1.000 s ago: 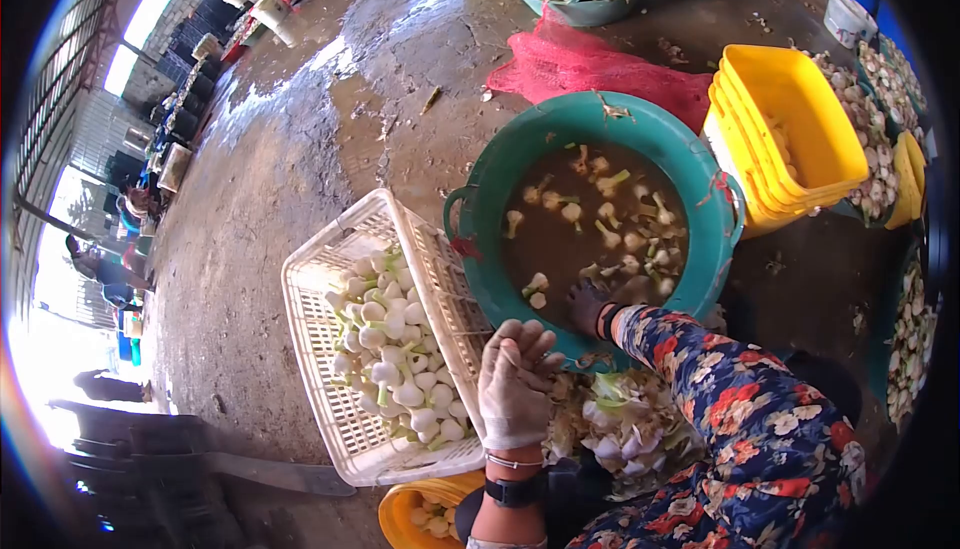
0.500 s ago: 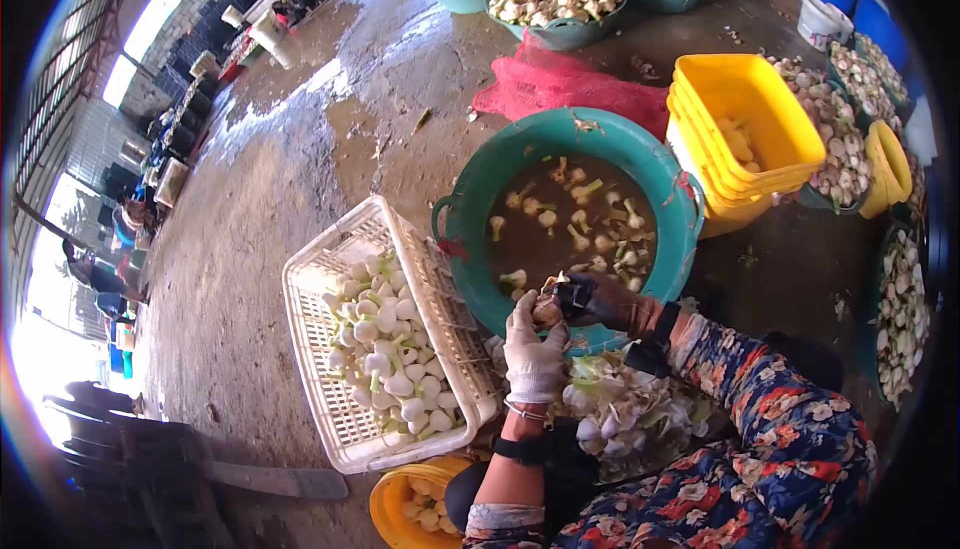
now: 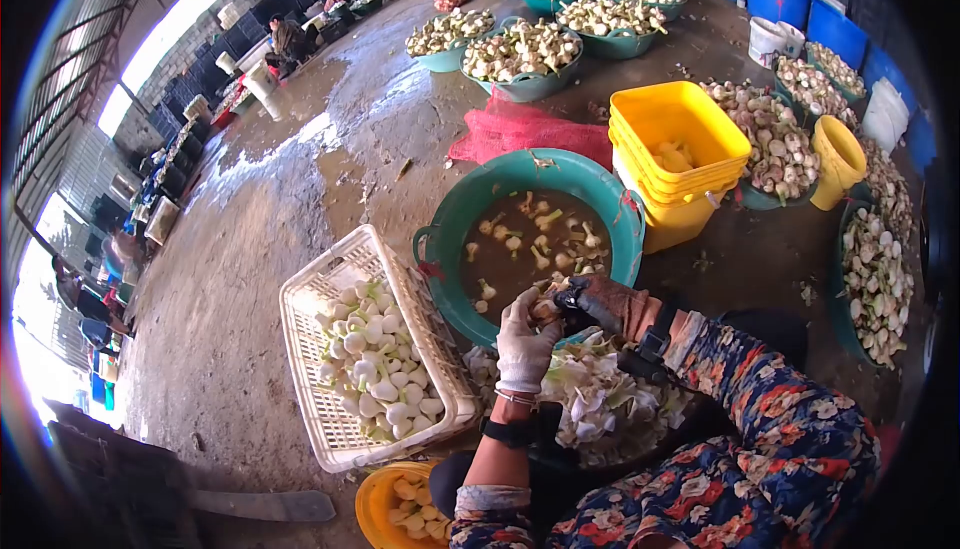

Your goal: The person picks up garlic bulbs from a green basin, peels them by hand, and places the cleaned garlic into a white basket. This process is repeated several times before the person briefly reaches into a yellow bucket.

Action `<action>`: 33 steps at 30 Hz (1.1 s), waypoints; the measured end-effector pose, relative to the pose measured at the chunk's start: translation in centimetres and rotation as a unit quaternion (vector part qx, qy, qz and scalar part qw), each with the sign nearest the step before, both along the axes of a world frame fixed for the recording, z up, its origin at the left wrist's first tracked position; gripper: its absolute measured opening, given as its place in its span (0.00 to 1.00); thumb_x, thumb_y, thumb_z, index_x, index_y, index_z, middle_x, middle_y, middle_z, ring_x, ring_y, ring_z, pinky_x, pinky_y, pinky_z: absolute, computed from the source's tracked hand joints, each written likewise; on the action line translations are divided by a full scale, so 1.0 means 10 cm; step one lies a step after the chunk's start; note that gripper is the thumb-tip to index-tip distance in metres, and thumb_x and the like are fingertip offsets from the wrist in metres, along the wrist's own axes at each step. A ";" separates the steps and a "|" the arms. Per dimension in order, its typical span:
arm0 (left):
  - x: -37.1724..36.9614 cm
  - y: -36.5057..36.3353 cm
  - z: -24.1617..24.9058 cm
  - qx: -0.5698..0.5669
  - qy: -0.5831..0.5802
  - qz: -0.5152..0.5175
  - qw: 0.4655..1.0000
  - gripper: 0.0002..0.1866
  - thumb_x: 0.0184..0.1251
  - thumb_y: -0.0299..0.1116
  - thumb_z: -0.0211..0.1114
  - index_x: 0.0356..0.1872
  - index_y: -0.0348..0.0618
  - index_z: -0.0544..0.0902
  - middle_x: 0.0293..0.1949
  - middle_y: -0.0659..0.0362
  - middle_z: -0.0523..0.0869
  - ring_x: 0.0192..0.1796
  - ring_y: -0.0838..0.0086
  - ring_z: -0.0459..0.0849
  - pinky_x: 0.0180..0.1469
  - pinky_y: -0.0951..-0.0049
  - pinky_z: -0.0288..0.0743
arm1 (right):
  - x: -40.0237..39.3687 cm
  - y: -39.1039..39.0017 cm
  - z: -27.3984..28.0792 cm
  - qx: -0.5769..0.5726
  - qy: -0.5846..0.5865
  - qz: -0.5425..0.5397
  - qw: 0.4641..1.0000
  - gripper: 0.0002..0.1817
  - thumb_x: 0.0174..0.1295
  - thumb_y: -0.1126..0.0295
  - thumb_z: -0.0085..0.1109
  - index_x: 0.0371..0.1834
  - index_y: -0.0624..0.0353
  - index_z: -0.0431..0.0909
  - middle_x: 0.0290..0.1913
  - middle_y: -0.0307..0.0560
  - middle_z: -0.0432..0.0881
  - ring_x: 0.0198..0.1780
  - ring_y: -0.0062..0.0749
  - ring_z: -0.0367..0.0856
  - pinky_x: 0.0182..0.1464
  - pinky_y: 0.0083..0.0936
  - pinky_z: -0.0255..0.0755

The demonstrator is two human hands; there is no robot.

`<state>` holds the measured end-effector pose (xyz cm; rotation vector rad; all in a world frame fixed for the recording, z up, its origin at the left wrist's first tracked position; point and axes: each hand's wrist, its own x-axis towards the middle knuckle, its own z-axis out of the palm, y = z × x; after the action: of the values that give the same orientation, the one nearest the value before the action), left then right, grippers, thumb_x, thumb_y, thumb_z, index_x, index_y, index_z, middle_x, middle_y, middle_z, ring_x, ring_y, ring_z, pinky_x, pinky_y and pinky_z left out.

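Observation:
My left hand [image 3: 524, 345], in a pale glove, is closed round a garlic bulb [image 3: 547, 309] at the near rim of a green tub [image 3: 462, 302]. My right hand [image 3: 606, 303], in a darker glove, is closed against the same bulb, with something black at its fingers that I cannot make out. Several garlic bulbs float in the tub's brown water. Below my hands lies a heap of peelings [image 3: 610, 399]. To the left, a white plastic crate [image 3: 328, 441] holds many peeled white bulbs.
Stacked yellow buckets [image 3: 676, 211] stand beyond the tub, beside red netting [image 3: 520, 131]. A yellow bucket [image 3: 374, 515] with bulbs sits below the crate. Garlic-filled tubs [image 3: 523, 86] line the back and right. People [image 3: 287, 42] sit far left.
The view has tilted up, so more of the back tubs and walls shows. Both hands remain together at the bulb, by the tub's near rim.

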<state>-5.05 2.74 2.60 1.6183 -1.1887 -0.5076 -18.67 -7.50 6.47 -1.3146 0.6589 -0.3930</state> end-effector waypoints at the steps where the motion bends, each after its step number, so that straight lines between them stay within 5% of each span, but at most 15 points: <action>1: 0.02 -0.01 -0.09 -0.010 0.090 -0.024 0.996 0.31 0.51 0.21 0.70 0.59 0.35 0.71 0.46 0.56 0.80 0.43 0.76 0.81 0.45 0.77 0.77 | -0.02 0.02 0.06 -0.022 0.020 0.023 0.999 0.13 0.62 0.59 0.60 0.35 0.58 0.79 0.27 0.34 0.77 0.28 0.17 0.71 0.32 0.21 0.67; 3: 0.03 0.03 -0.11 -0.022 0.181 -0.049 0.982 0.31 0.53 0.22 0.70 0.61 0.34 0.69 0.44 0.56 0.81 0.40 0.77 0.82 0.40 0.79 0.77 | -0.05 0.04 0.13 -0.047 0.041 0.046 0.997 0.13 0.62 0.58 0.61 0.34 0.58 0.79 0.27 0.33 0.76 0.28 0.17 0.70 0.31 0.20 0.65; 5: 0.03 0.14 0.26 0.021 0.430 -0.078 0.899 0.31 0.56 0.22 0.67 0.62 0.33 0.67 0.39 0.56 0.83 0.34 0.78 0.82 0.32 0.82 0.74 | -0.06 0.05 0.15 -0.079 0.107 0.058 0.989 0.14 0.60 0.57 0.62 0.35 0.59 0.79 0.27 0.34 0.76 0.28 0.18 0.70 0.30 0.23 0.64; 6: 0.04 0.18 0.38 0.044 0.452 -0.067 0.888 0.30 0.57 0.22 0.66 0.63 0.34 0.67 0.39 0.57 0.84 0.32 0.78 0.82 0.27 0.84 0.71 | -0.03 0.06 0.16 -0.082 0.108 0.059 0.989 0.14 0.60 0.57 0.62 0.35 0.59 0.79 0.27 0.34 0.76 0.28 0.18 0.70 0.30 0.23 0.64; 9: 0.07 0.21 0.36 0.075 0.434 -0.056 0.896 0.30 0.58 0.21 0.65 0.63 0.35 0.67 0.40 0.58 0.83 0.34 0.78 0.82 0.32 0.82 0.75 | 0.01 0.12 0.21 -0.189 0.120 0.077 0.972 0.14 0.61 0.58 0.62 0.37 0.59 0.80 0.28 0.34 0.77 0.29 0.19 0.72 0.32 0.22 0.66; 11: 0.05 0.16 0.20 0.022 0.353 -0.049 0.934 0.29 0.58 0.21 0.65 0.62 0.36 0.68 0.40 0.58 0.82 0.37 0.76 0.82 0.39 0.79 0.76 | -0.02 0.21 0.36 -0.029 0.065 0.030 0.997 0.13 0.63 0.60 0.59 0.38 0.59 0.80 0.32 0.36 0.81 0.33 0.16 0.76 0.36 0.19 0.70; 16: -0.01 0.12 0.16 -0.066 0.146 -0.015 0.987 0.28 0.56 0.19 0.65 0.60 0.36 0.71 0.41 0.59 0.81 0.38 0.76 0.82 0.46 0.76 0.78 | 0.01 0.16 0.06 -0.043 -0.010 0.013 0.999 0.14 0.61 0.60 0.61 0.42 0.59 0.80 0.32 0.35 0.80 0.33 0.19 0.75 0.36 0.20 0.70; 18: -0.04 0.18 0.25 -0.064 0.332 -0.030 0.941 0.24 0.59 0.22 0.64 0.59 0.38 0.73 0.41 0.59 0.81 0.37 0.78 0.82 0.37 0.79 0.78 | 0.02 0.14 0.04 -0.067 -0.004 0.032 0.997 0.14 0.61 0.61 0.60 0.42 0.59 0.80 0.33 0.36 0.81 0.33 0.19 0.76 0.36 0.21 0.70; 22: 0.02 0.20 0.32 0.029 0.405 -0.032 0.913 0.21 0.63 0.28 0.63 0.58 0.39 0.74 0.42 0.59 0.81 0.38 0.79 0.81 0.27 0.82 0.73 | 0.00 0.00 -0.30 -0.223 0.052 0.018 0.973 0.13 0.59 0.70 0.59 0.47 0.61 0.78 0.35 0.39 0.82 0.33 0.19 0.76 0.36 0.22 0.71; 24: 0.06 0.20 0.30 0.033 0.513 -0.047 0.857 0.22 0.65 0.32 0.62 0.60 0.39 0.72 0.43 0.58 0.81 0.36 0.81 0.81 0.22 0.85 0.67 | -0.03 -0.03 -0.38 -0.297 0.076 0.007 0.952 0.14 0.58 0.73 0.59 0.48 0.62 0.77 0.36 0.40 0.82 0.33 0.20 0.76 0.36 0.23 0.72; 26: 0.07 0.20 0.28 0.024 0.539 -0.055 0.840 0.23 0.65 0.32 0.63 0.60 0.38 0.72 0.43 0.58 0.81 0.34 0.81 0.80 0.22 0.85 0.67 | -0.06 -0.08 -0.42 -0.063 -0.013 0.026 0.998 0.17 0.56 0.77 0.58 0.50 0.62 0.77 0.38 0.41 0.82 0.35 0.20 0.78 0.37 0.23 0.73; 28: 0.03 0.18 0.31 0.014 0.566 -0.065 0.822 0.24 0.65 0.33 0.63 0.61 0.38 0.71 0.43 0.58 0.81 0.31 0.81 0.80 0.23 0.84 0.68 | -0.02 -0.07 -0.50 -0.019 -0.073 0.000 0.997 0.17 0.57 0.77 0.58 0.51 0.62 0.77 0.39 0.41 0.83 0.35 0.20 0.78 0.37 0.23 0.73; 29: -0.03 0.17 0.33 -0.007 0.481 -0.066 0.874 0.24 0.66 0.34 0.63 0.61 0.38 0.71 0.43 0.58 0.81 0.30 0.82 0.78 0.22 0.84 0.67 | -0.01 -0.07 -0.54 0.025 -0.133 -0.028 0.990 0.17 0.57 0.76 0.59 0.51 0.62 0.77 0.40 0.41 0.83 0.35 0.20 0.79 0.37 0.23 0.74; 31: -0.06 0.15 0.34 -0.024 0.392 -0.070 0.917 0.25 0.66 0.35 0.63 0.61 0.38 0.71 0.43 0.57 0.81 0.28 0.82 0.77 0.21 0.84 0.66 | -0.02 0.05 -0.30 -0.045 -0.132 -0.036 0.990 0.15 0.58 0.76 0.60 0.49 0.62 0.78 0.40 0.41 0.83 0.36 0.21 0.79 0.37 0.23 0.75; 33: -0.02 0.14 0.34 -0.003 0.328 -0.048 0.943 0.25 0.67 0.37 0.62 0.61 0.37 0.70 0.41 0.57 0.82 0.28 0.82 0.78 0.22 0.84 0.66 | -0.02 0.11 -0.27 0.031 0.009 -0.076 0.997 0.14 0.57 0.75 0.61 0.47 0.64 0.79 0.40 0.42 0.83 0.37 0.21 0.80 0.40 0.23 0.76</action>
<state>-5.27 4.17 5.99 1.2333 -0.7569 -1.0102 -18.88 -6.38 3.79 -1.2146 0.7832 -0.4816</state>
